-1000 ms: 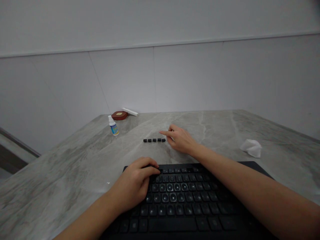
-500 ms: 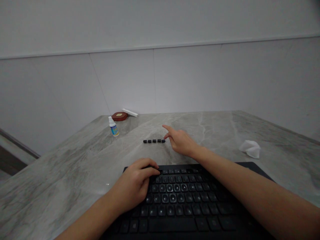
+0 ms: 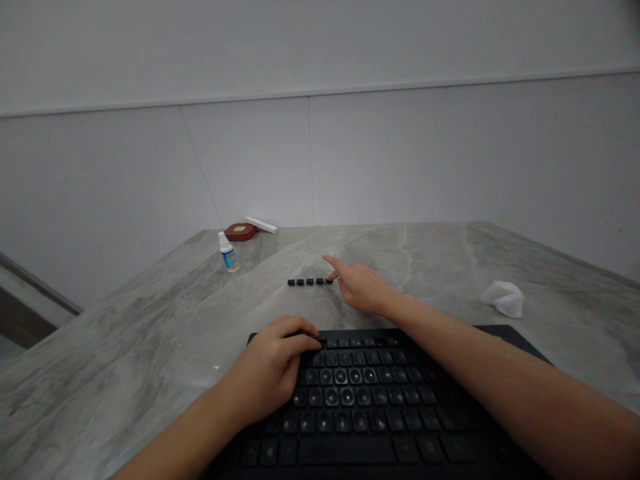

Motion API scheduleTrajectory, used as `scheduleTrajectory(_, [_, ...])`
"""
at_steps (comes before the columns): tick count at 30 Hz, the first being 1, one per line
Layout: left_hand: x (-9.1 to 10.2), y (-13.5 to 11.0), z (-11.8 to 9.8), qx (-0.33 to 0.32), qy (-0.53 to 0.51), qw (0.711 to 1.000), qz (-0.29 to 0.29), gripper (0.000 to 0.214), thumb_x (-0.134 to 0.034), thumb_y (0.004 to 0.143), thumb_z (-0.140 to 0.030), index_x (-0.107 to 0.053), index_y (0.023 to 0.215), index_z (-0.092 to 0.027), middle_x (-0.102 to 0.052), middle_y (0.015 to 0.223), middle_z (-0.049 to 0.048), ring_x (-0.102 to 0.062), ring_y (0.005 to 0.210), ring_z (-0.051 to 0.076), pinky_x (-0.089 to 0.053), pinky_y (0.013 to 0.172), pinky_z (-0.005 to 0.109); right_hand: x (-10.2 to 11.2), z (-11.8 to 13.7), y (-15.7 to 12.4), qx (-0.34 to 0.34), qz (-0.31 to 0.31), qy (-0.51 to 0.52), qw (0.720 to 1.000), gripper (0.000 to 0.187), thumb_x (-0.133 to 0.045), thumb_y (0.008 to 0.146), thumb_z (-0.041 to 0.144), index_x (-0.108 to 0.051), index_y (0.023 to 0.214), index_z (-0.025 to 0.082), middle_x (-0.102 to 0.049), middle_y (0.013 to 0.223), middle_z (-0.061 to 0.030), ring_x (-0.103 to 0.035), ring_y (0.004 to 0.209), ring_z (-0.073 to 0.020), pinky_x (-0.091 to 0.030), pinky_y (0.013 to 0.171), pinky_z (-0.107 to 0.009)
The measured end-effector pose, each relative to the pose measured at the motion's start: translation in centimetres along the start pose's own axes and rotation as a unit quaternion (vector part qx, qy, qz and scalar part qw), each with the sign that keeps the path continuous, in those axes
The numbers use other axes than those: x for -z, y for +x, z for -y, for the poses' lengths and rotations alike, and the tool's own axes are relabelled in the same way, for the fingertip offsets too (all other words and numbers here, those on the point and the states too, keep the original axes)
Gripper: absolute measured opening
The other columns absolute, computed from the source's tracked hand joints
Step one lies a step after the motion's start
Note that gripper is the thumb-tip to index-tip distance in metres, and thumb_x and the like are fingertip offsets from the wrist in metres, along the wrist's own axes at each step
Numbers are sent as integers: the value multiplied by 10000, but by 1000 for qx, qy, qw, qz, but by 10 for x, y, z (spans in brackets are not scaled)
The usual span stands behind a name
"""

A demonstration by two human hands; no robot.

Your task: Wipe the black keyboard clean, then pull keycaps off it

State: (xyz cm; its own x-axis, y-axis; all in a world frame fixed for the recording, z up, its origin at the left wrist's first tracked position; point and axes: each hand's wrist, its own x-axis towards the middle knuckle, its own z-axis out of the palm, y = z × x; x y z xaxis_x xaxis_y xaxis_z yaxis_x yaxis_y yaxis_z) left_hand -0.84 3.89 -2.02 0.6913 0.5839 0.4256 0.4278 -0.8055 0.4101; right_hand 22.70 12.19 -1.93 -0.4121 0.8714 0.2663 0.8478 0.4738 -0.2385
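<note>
A black keyboard (image 3: 380, 413) lies at the table's near edge. My left hand (image 3: 273, 370) rests on its upper left corner, fingers curled and pressed together, fingertips on the top key rows. Beyond the keyboard, several loose black keycaps (image 3: 309, 282) sit in a short row on the table. My right hand (image 3: 361, 288) is at the right end of that row, index finger stretched out toward the left above it, the other fingers bent, thumb close to the last keycap. Nothing shows in this hand.
The grey marble table (image 3: 150, 333) meets a pale wall at the back. A small white dropper bottle (image 3: 229, 253), a brown round box (image 3: 241, 231) and a white strip (image 3: 261, 224) stand at the back left. A crumpled white tissue (image 3: 503, 297) lies to the right.
My right index finger lifted off the table and now points left just above the right end of the keycap row. The left hand has stayed in place.
</note>
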Motion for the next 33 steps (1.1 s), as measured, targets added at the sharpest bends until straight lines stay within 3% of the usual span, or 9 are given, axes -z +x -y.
scheduleTrajectory(14, [1,1,-1,4,-1,1000,5,435,-393,800,24,-719,1007,-176,-671,1068,72,-636,995,199,-542,894,366,-1,1,1,-17,3,-28,999,733,-454,827,69,-277,1524,209,-727,1100,-103,-683,995,-251,-501,837,-362])
scheduleTrajectory(33, [1,1,-1,4,1,1000,5,427,-395,810,26,-716,1010,-173,-667,1072,73,-629,998,197,-537,902,372,0,2,1,10,-5,-25,1000,698,-406,837,49,-287,1514,167,-724,1107,-115,-676,1000,-256,-499,850,-378])
